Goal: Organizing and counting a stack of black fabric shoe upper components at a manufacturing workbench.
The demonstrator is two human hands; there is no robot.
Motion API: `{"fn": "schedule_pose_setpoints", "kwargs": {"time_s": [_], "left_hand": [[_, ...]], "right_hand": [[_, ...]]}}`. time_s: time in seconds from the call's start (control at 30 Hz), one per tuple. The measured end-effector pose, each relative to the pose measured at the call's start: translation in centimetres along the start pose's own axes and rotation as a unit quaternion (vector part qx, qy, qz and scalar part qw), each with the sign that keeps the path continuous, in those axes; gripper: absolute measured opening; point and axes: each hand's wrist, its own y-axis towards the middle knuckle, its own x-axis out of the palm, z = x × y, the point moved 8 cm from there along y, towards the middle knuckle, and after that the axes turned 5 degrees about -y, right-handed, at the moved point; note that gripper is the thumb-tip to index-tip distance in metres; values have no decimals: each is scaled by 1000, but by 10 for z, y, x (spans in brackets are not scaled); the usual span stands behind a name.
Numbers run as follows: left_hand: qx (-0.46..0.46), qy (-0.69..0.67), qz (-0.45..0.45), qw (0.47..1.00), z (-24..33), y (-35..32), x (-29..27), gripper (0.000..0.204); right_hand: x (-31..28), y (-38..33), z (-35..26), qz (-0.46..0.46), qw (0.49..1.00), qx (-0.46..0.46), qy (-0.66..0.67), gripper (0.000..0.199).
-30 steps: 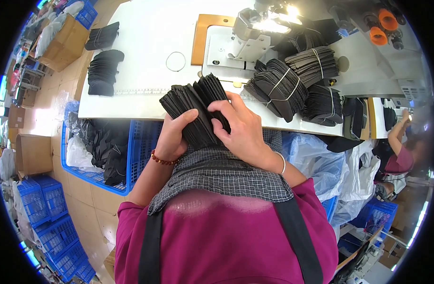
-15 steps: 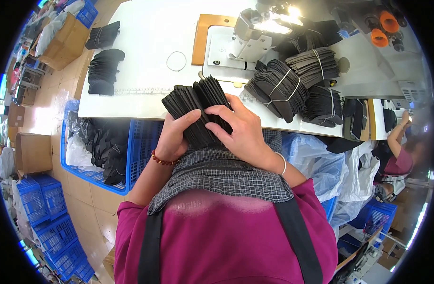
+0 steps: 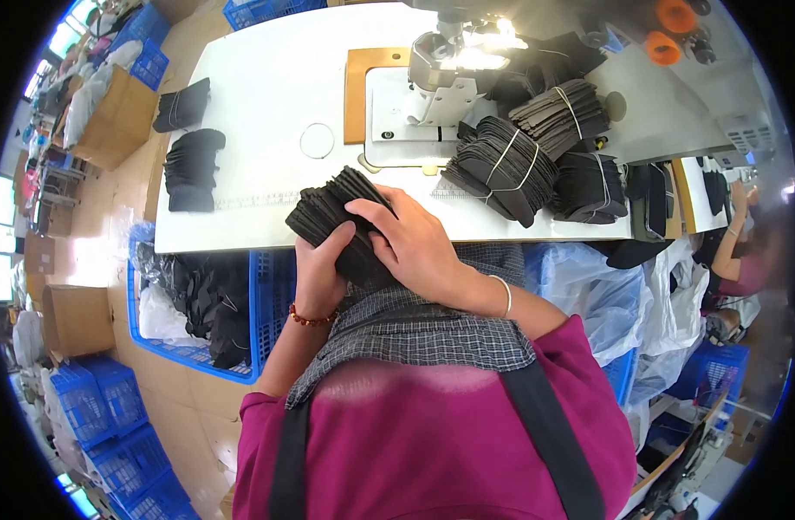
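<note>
Grips a thick stack of thin, flat black pieces (image 3: 328,208) between the left hand (image 3: 321,269) and the right hand (image 3: 425,253), above the lap and near the table edge. Clamps the left side under the left thumb — cannot tell the exact bend of the left fingers behind. Lays the right index finger and thumb, bent and parted, against the upper face. Wears a dark red beaded bracelet (image 3: 312,320) on the left wrist and a thin pale bangle (image 3: 507,296) on the right. Has black-and-white checked cloth (image 3: 415,342) just below the hands, then a magenta top (image 3: 458,442) with black straps (image 3: 289,459).

Faces a white tabletop (image 3: 259,104) beyond the hands, with a thin white ring (image 3: 301,143) past the left hand. Has a row of black pieces (image 3: 192,171) well to the left, with a tied black bundle (image 3: 182,106) behind. Has a metal sewing machine (image 3: 445,100) ahead of the right hand, beside an orange-brown frame (image 3: 355,95), and banded dark stacks (image 3: 501,169) to the right. Has a blue plastic crate (image 3: 263,303) holding black cloth (image 3: 220,299) below and left of the left hand, translucent plastic bags (image 3: 584,295) right of the right hand and — farther right — a co-worker's forearm (image 3: 726,251).
</note>
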Motion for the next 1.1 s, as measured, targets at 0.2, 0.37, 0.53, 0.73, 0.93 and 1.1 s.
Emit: {"fn": "schedule_pose_setpoints", "kwargs": {"time_s": [0.2, 0.37, 0.53, 0.73, 0.93, 1.1], "left_hand": [[-10, -37, 21, 999, 17, 1, -10, 36], [-20, -64, -30, 997, 14, 1, -14, 52], [-23, -65, -72, 995, 11, 0, -2, 52], [-26, -31, -76, 996, 7, -5, -2, 55], [0, 14, -63, 998, 0, -7, -6, 53], [5, -31, -29, 999, -5, -11, -5, 39]], "right_hand": [[-18, 20, 17, 40, 999, 27, -25, 58], [2, 25, 68, -58, 987, 99, -115, 64], [8, 27, 54, 41, 969, 32, -240, 66], [-1, 9, 6, -44, 998, 21, 33, 34], [10, -5, -1, -17, 1000, 19, 13, 29], [3, -9, -22, 46, 987, -56, -142, 39]]}}
